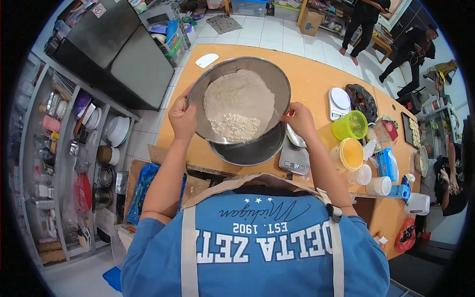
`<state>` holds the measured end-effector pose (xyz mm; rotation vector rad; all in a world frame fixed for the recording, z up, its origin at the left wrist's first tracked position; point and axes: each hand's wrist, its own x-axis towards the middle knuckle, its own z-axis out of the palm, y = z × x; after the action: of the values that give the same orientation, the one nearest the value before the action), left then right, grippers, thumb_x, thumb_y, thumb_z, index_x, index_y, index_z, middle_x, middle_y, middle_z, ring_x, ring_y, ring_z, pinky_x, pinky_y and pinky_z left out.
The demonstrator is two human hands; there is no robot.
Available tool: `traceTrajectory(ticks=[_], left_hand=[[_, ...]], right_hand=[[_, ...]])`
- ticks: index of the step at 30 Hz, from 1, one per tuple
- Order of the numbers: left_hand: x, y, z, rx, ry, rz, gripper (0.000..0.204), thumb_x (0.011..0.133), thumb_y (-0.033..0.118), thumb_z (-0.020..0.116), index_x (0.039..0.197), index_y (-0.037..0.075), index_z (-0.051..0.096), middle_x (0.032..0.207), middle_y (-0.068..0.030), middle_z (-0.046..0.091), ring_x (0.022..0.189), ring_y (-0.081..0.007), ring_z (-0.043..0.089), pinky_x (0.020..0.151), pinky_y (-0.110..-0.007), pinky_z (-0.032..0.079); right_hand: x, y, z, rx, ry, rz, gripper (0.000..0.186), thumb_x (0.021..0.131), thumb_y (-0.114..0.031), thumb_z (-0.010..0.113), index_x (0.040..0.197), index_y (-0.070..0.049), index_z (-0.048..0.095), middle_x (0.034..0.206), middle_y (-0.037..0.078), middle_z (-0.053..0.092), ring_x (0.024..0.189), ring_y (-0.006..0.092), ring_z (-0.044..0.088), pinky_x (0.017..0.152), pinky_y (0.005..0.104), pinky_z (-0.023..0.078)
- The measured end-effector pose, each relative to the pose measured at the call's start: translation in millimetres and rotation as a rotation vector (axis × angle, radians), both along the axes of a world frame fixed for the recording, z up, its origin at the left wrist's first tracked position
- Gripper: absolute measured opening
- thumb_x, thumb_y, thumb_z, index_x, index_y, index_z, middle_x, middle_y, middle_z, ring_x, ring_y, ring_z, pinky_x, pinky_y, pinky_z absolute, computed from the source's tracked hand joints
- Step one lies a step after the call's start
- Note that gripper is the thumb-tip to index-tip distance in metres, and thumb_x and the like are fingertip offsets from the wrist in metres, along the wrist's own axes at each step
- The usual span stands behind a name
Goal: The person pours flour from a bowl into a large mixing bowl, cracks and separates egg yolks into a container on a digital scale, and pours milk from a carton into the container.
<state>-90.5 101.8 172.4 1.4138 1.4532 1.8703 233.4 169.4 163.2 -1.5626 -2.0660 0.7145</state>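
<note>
A wide round metal sieve [200, 126] is tilted above the table, with pale flour [240, 99] spread inside and a lumpier heap [236, 127] at its near side. My left hand [183, 118] grips its left rim, thumb over the edge. My right hand [299, 119] pinches the right rim between thumb and fingers. Under the sieve sits a deep metal bowl [247, 153], mostly hidden by it. Just right of the bowl, below my right hand, is a grey digital kitchen scale [295, 161] with a small shiny dish-like thing on it.
Right of me on the wooden table [316, 64] stand a white scale [339, 101], a green tub [350, 124], a yellow-lidded tub [350, 153], several jars and a tray of dough pieces [410, 129]. A white scraper [207, 60] lies far left. Other people stand beyond the table.
</note>
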Motion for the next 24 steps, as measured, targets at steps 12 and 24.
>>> traceTrajectory(ticks=[12,24], left_hand=[[5.3,-2.4,1.8,0.138,0.054,-0.121,0.015,0.076,-0.015,0.047,0.066,-0.005,0.042,0.127,-0.0274,0.057,0.111,-0.0237,0.061,0.088,-0.027,0.048],[3.1,-5.8,2.9,0.215,0.197,-0.117,0.011,0.075,-0.018,0.046,0.069,-0.009,0.044,0.125,-0.029,0.056,0.114,-0.0313,0.061,0.096,-0.035,0.048]], right_hand=[[70.7,-9.4,-58.1,-0.182,0.336,-0.153,0.039,0.084,-0.039,0.07,0.089,0.0,0.061,0.087,0.014,0.066,0.081,0.0249,0.063,0.073,0.0354,0.048],[101.2,-66.5,-110.4,-0.217,-0.306,-0.271,0.046,0.083,-0.035,0.07,0.104,0.001,0.05,0.104,0.025,0.062,0.092,0.0386,0.062,0.08,0.0444,0.048]])
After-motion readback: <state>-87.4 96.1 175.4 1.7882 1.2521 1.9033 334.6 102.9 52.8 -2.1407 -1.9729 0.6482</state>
